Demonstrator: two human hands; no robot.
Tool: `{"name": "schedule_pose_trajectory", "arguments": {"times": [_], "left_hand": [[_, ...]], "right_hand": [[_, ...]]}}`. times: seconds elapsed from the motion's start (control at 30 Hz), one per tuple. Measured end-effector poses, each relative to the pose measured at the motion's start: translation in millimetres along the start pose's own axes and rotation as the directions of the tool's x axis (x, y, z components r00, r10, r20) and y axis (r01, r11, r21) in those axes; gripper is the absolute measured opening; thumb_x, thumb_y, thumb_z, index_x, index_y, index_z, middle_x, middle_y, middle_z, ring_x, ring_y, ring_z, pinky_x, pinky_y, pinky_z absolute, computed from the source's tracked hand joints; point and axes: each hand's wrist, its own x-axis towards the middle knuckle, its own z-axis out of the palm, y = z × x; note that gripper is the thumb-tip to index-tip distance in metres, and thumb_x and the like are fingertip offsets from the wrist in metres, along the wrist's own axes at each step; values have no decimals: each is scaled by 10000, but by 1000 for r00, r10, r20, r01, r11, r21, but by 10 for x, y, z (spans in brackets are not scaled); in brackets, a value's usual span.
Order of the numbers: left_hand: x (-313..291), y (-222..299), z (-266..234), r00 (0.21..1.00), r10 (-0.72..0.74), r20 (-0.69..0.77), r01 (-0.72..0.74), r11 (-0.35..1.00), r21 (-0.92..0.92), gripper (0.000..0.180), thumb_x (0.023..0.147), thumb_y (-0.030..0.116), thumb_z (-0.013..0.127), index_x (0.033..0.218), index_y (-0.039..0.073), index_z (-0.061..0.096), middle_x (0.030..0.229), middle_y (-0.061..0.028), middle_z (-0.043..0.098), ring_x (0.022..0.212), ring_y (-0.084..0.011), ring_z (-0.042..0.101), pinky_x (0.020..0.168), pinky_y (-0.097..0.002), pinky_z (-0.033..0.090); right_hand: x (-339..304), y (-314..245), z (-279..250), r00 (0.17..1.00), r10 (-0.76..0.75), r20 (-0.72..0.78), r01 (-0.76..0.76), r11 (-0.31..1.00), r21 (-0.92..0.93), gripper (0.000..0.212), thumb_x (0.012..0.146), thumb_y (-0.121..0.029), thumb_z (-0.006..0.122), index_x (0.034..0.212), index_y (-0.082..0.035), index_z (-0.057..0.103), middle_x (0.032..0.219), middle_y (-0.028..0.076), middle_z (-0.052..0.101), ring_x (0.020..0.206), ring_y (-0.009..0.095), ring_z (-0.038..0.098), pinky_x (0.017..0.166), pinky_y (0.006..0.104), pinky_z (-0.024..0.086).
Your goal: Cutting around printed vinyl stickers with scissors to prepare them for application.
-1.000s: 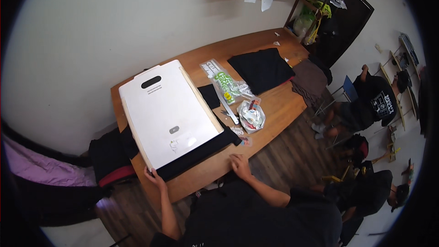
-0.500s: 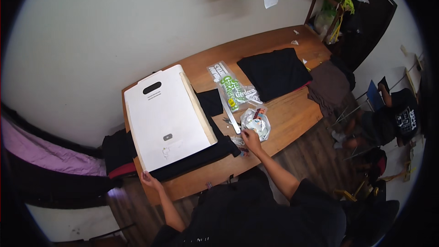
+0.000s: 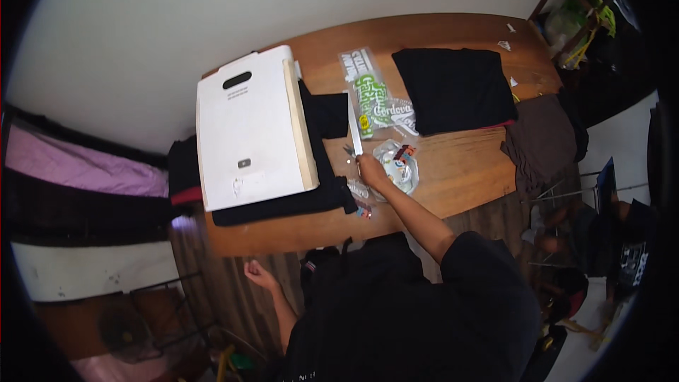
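Observation:
A large white heat press or flat machine cover (image 3: 258, 134) with a dark oval opening lies at the left of the table, over a black shirt (image 3: 329, 194). My right hand (image 3: 370, 172) is curled closed over the near end of a long white ruler (image 3: 354, 127); its fingertips are partly hidden. Small scissors (image 3: 349, 150) lie beside that hand. Just right of it stands a pale dish (image 3: 412, 182) with small printed pieces in it. My left hand (image 3: 262, 275) hangs below the table's front edge, fingers loosely apart, holding nothing.
Printed transfer sheets (image 3: 373, 95) in clear film lie mid-table. Folded black cloth (image 3: 456, 92) and brown cloth (image 3: 543, 138) lie to the right on the wooden table (image 3: 481, 163). A seated person (image 3: 622, 233) is at the far right. Lilac cloth (image 3: 92, 159) hangs at left.
My left hand has let go of the white slab's near corner and dropped below the table edge. My right hand has closed in over the ruler's end. The view has shifted.

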Motion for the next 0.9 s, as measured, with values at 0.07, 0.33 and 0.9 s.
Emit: {"name": "schedule_pose_trajectory", "arguments": {"times": [0.07, 0.33, 0.9], "left_hand": [[-487, -442, -469, 992, -83, -93, 102, 969, 227, 286, 877, 143, 607, 1112, 14, 506, 948, -80, 572, 866, -161, 539, 786, -260, 441], [-1691, -1106, -894, 818, -361, -448, 555, 702, 446, 351, 899, 273, 568, 1102, -9, 519, 920, -97, 597, 821, -203, 570, 748, -313, 480], [-915, -138, -54, 811, -581, 67, 557, 802, 218, 315, 898, 342, 556, 1000, 44, 557, 832, -50, 561, 685, -148, 585, 566, -258, 476]], "right_hand": [[59, 63, -134, 1000, -5, 27, 8, 994, -113, 119, 713, 4, 526, 795, 34, 607, 841, 251, 604, 823, 408, 597, 741, 452, 483], [131, 90, -214, 998, 54, -11, -51, 819, -572, 123, 735, -102, 553, 776, -94, 669, 826, 92, 655, 906, 249, 567, 812, 434, 378], [225, -90, -236, 983, 175, 48, -146, 919, -365, 195, 760, -110, 535, 922, -6, 564, 855, 188, 640, 908, 334, 594, 792, 485, 414]]}}
